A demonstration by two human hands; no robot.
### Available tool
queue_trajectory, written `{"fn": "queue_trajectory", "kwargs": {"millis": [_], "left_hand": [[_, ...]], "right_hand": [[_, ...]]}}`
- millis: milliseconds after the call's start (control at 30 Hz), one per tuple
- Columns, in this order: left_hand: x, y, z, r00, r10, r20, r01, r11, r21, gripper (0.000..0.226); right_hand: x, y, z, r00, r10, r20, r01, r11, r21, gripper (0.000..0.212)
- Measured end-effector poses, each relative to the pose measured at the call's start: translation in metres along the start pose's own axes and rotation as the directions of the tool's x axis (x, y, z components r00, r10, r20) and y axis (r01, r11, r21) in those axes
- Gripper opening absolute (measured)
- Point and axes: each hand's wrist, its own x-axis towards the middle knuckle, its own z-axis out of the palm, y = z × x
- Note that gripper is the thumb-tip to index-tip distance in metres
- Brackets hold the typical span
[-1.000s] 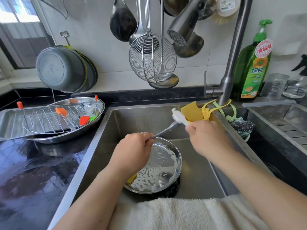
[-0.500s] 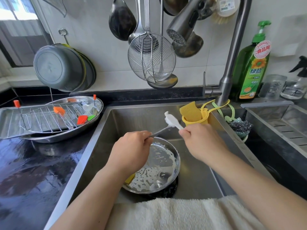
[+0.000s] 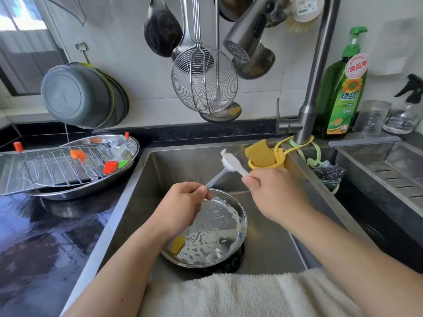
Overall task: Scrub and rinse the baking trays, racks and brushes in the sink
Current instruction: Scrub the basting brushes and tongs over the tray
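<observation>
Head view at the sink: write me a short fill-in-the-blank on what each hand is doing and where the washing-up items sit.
1. The left hand grips the handle of a ____ brush.
2. The right hand pinches the brush's ____ end.
3. The round pan holding soapy water lies in the ____.
4. The wire rack rests on the tray to the ____ of the sink.

Missing words: white; bristle; sink; left

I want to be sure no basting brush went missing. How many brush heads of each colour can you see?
Orange brush head: 1
Red brush head: 1
Green brush head: 1
Yellow brush head: 1
White brush head: 1
Total: 5
</observation>
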Motion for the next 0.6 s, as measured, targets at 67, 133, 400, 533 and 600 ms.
{"fn": "queue_trajectory", "kwargs": {"millis": [67, 133, 400, 533, 600], "left_hand": [[0.001, -0.001, -0.001, 1.000, -0.007, -0.003, 0.007, 1.000, 0.006, 0.033], [0.000, -0.002, -0.002, 1.000, -0.006, 0.000, 0.006, 1.000, 0.025, 0.034], [0.001, -0.002, -0.001, 0.999, -0.053, 0.012, 0.054, 0.989, -0.141, 0.029], [-0.003, 0.002, -0.002, 0.947, -0.214, 0.241, 0.286, 0.903, -0.320, 0.035], [-0.003, 0.002, -0.001, 0.909, -0.282, 0.306, 0.376, 0.872, -0.312, 0.045]], "right_hand": [[-0.001, -0.002, 0.003, 0.999, -0.005, 0.038, 0.006, 0.999, -0.040, 0.047], [0.006, 0.003, -0.002, 0.997, 0.078, 0.015, -0.077, 0.996, -0.045, 0.047], [-0.001, 0.002, 0.004, 1.000, -0.003, 0.016, 0.003, 1.000, -0.009, 0.047], [0.004, 0.005, 0.001, 1.000, -0.002, -0.011, 0.002, 1.000, 0.001, 0.049], [0.001, 0.002, 0.004, 0.999, -0.034, 0.000, 0.034, 0.999, 0.000, 0.048]]}}
